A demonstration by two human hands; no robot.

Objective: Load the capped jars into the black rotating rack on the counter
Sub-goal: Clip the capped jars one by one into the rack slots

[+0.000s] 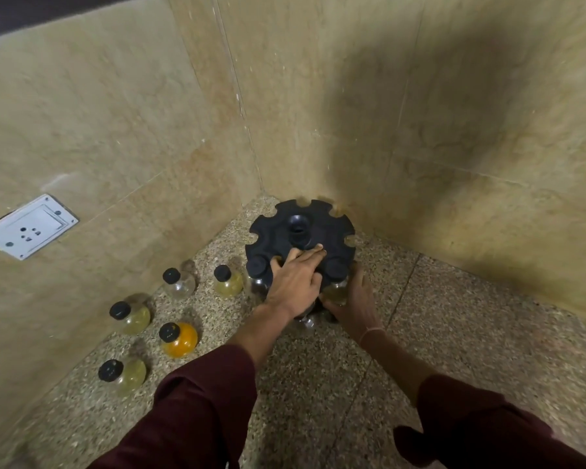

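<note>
With the left hand pressing flat on the black rack in the counter's back corner, seemingly steadying it, the right hand, curled round a yellowish jar at the near slot, should seat its neck fully.

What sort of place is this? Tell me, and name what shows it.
Probably a home kitchen corner: a speckled stone counter, tiled walls with a wall socket, and capped jars standing beside a black rotating rack.
</note>
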